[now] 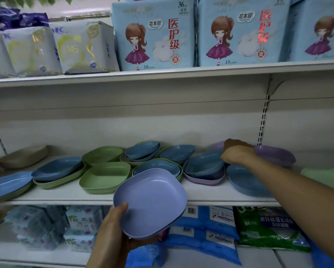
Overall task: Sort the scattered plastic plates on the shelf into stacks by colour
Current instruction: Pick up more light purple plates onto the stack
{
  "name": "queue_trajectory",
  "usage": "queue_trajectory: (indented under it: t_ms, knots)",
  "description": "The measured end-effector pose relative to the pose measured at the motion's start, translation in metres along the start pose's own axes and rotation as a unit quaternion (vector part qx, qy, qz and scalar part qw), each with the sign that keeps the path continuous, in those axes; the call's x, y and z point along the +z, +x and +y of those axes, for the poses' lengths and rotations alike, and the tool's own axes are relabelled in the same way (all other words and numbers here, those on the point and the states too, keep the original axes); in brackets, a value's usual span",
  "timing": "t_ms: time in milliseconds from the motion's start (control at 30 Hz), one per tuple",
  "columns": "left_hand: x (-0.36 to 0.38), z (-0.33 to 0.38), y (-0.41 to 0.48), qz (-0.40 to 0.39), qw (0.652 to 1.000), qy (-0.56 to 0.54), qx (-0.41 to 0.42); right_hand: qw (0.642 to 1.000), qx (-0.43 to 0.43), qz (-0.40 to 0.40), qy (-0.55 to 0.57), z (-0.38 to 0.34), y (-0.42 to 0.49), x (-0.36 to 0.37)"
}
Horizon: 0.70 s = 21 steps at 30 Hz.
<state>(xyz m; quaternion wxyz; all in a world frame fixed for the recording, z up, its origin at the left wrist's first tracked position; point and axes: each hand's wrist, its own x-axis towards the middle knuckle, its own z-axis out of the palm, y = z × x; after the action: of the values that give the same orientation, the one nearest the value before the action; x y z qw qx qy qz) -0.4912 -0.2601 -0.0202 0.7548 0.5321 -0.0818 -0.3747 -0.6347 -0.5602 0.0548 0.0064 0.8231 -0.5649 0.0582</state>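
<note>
Lilac plates point(152, 202) sit stacked in your left hand point(112, 227), thumb hooked over the rim, just before the shelf point(75, 192). Farther back, your outstretched right hand point(237, 153) grips a purple plate point(276, 154) at the shelf's rear right.

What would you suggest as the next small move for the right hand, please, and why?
Probably lift the purple plate that the right hand grips at its rim and set it on the purple stack held in the left hand; the colours match.
</note>
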Motion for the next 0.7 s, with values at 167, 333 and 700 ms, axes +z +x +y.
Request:
queue_trajectory:
  t_ms: [167, 333, 700]
  knots:
    - [0.0, 0.002, -0.002, -0.01, 1.0, 0.007, 0.003, 0.985, 0.089, 0.007, 0.151, 0.036, 0.011, -0.003]
    - [0.011, -0.002, -0.003, -0.035, 0.999, 0.019, 0.02, 0.979, 0.058, -0.006, 0.196, 0.075, 0.007, 0.016]
    - [0.02, -0.009, 0.0, -0.084, 0.995, 0.052, 0.027, 0.998, 0.052, -0.003, -0.025, 0.13, -0.023, 0.017]
